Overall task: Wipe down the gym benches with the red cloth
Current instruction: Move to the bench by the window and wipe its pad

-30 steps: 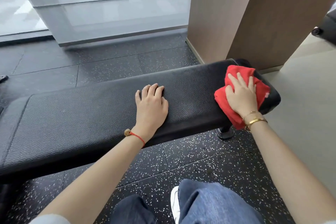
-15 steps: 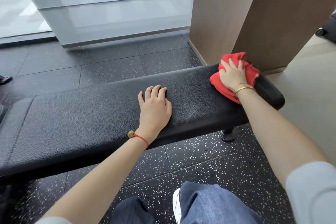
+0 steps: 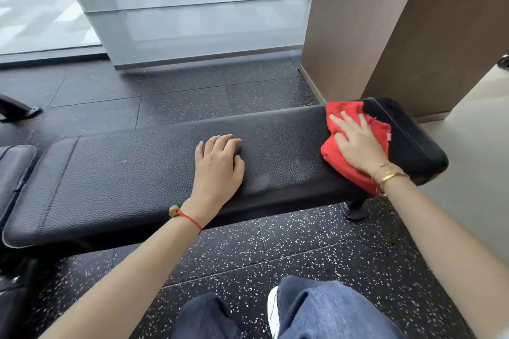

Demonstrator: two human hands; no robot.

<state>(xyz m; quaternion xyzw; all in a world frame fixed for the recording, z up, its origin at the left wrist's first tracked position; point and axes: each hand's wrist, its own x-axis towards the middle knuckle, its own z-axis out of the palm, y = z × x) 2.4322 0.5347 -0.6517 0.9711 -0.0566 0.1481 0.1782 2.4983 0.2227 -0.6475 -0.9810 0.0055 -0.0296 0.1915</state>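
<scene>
- Step in hand: wiping the right end of the black flat bench (image 3: 154,173); red cloth (image 3: 355,146) lies crumpled on the pad top near that end, its lower corner hanging over the bench's near edge
- Right hand (image 3: 358,143) pressed flat on the cloth, fingers straight and spread; nothing clamped
- Left hand (image 3: 217,170) braced mid-bench, palm down, fingers loosely bent, holding nothing
- Next move, by judgement: sweep the cloth along the pad toward the braced hand, which must then lift clear
- Edges: the rounded bench end beyond the cloth looks unwiped; wood-panelled column (image 3: 385,22) stands close behind that end; open speckled floor (image 3: 303,250) on the near side
</scene>
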